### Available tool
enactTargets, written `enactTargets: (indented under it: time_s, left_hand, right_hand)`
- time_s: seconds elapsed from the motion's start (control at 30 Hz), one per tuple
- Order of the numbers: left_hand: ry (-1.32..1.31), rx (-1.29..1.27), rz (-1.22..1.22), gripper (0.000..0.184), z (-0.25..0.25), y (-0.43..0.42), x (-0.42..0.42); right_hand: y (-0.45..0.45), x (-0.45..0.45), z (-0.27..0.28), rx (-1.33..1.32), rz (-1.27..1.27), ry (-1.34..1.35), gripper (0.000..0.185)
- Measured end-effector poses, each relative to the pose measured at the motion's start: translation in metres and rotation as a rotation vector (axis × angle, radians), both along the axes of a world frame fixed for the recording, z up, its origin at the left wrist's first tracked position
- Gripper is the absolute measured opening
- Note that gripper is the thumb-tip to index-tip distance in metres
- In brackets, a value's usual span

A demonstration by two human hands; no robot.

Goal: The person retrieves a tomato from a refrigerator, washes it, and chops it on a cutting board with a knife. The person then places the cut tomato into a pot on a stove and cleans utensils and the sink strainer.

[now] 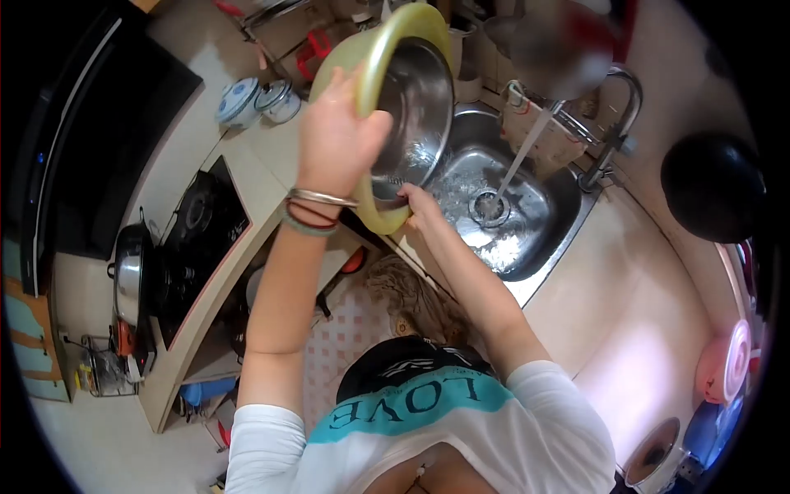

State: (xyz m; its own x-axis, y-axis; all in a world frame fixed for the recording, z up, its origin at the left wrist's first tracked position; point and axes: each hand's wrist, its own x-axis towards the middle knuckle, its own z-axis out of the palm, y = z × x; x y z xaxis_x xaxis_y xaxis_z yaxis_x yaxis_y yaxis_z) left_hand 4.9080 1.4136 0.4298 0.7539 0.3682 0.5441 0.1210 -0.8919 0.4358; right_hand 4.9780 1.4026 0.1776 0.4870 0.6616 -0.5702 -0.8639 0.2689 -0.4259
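Observation:
My left hand (341, 132) grips the side wall of a yellow-green plastic basin (374, 74), its thumb over the rim. The basin is tilted on its side, and a round steel bowl (411, 103) shows within its opening. Lower down, my right hand (418, 206) is closed on the basin's lower rim; part of its fingers is hidden. Both are held beside the steel sink (539, 206), where water runs from the curved faucet (629, 107) toward the drain (489, 207).
A gas stove (202, 218) and a lidded pot (132, 272) are at the left. Two lidded enamel containers (239, 103) stand behind the counter corner. A black wok (712, 188) hangs at the right, above a pink basin (724, 362). A glass lid (652, 451) lies lower right.

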Motion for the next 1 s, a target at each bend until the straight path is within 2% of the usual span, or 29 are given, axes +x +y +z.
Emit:
enactTargets:
  time_s: [0.07, 0.1, 0.2, 0.23, 0.33, 0.4, 0.47, 0.5, 0.53, 0.57, 0.6, 0.67, 0.7, 0.73, 0.8, 0.87, 0.93, 0.97, 1.0]
  left_hand:
    - [-0.065, 0.262, 0.067, 0.053, -0.008, -0.013, 0.021]
    - [0.014, 0.177, 0.051, 0.056, -0.009, -0.02, 0.026]
    - [0.043, 0.186, 0.027, 0.055, -0.013, -0.038, 0.035]
    - [0.087, 0.184, 0.024, 0.056, -0.012, -0.043, 0.036]
    - [0.119, 0.232, 0.011, 0.057, -0.016, -0.059, 0.038]
    - [0.095, 0.262, 0.002, 0.057, -0.017, -0.061, 0.037]
    - [0.053, 0.225, -0.007, 0.056, -0.016, -0.058, 0.031]
    - [0.029, 0.073, -0.026, 0.056, -0.013, -0.051, 0.022]
    - [-0.053, 0.14, -0.072, 0.053, -0.02, -0.03, 0.011]
    - [-0.066, -0.036, -0.009, 0.051, -0.014, -0.026, -0.007]
    - [-0.064, -0.17, -0.048, 0.048, -0.013, -0.013, -0.026]
    - [0.024, -0.485, 0.106, 0.039, -0.031, 0.015, -0.07]
    - [-0.032, -0.718, 0.223, 0.031, -0.045, 0.027, -0.088]
    - [-0.143, -0.92, 0.228, 0.036, -0.059, 0.035, -0.106]
    - [-0.335, -1.15, 0.191, 0.04, -0.075, 0.035, -0.139]
    - [-0.423, -1.258, 0.196, 0.038, -0.109, 0.052, -0.197]
    - [-0.576, -1.382, 0.225, 0.037, -0.116, 0.035, -0.239]
    - [-0.621, -1.455, 0.27, 0.037, -0.124, 0.027, -0.268]
    - [-0.682, -1.513, 0.336, 0.038, -0.131, 0.017, -0.3]
  right_hand:
    - [0.001, 0.007, 0.006, 0.021, 0.033, 0.077, 0.017]
    - [-0.007, 0.005, 0.016, -0.008, 0.019, 0.032, 0.016]
    - [-0.009, 0.017, 0.011, 0.042, 0.159, 0.152, 0.015]
    - [-0.003, 0.022, -0.006, 0.184, 0.235, 0.129, 0.016]
    - [-0.033, 0.021, 0.048, 0.349, 0.205, 0.277, 0.015]
    - [-0.032, 0.021, 0.053, 0.341, 0.171, 0.256, 0.015]
    - [-0.009, 0.02, 0.017, 0.217, 0.113, 0.118, 0.017]
    - [0.002, 0.02, -0.001, 0.153, 0.087, 0.049, 0.019]
    - [0.007, 0.02, -0.01, 0.09, 0.06, -0.019, 0.02]
    - [-0.012, 0.016, 0.011, -0.034, -0.061, -0.093, 0.022]
    - [-0.021, 0.017, 0.004, 0.007, -0.102, -0.251, 0.031]
    - [-0.033, 0.018, 0.0, -0.234, -0.304, -0.751, 0.046]
    - [-0.046, 0.019, 0.008, -0.425, -0.218, -0.891, 0.067]
    - [-0.056, 0.012, 0.019, -0.534, -0.127, -0.969, 0.071]
    - [-0.067, -0.004, 0.039, -0.745, 0.068, -1.13, 0.08]
    - [-0.082, -0.033, 0.041, -0.586, 0.214, -1.248, 0.09]
    - [-0.105, -0.057, 0.045, -0.306, 0.293, -1.382, 0.085]
    - [-0.119, -0.06, 0.037, -0.033, 0.301, -1.386, 0.074]
    - [-0.144, -0.05, 0.041, -0.08, 0.491, -1.167, 0.058]
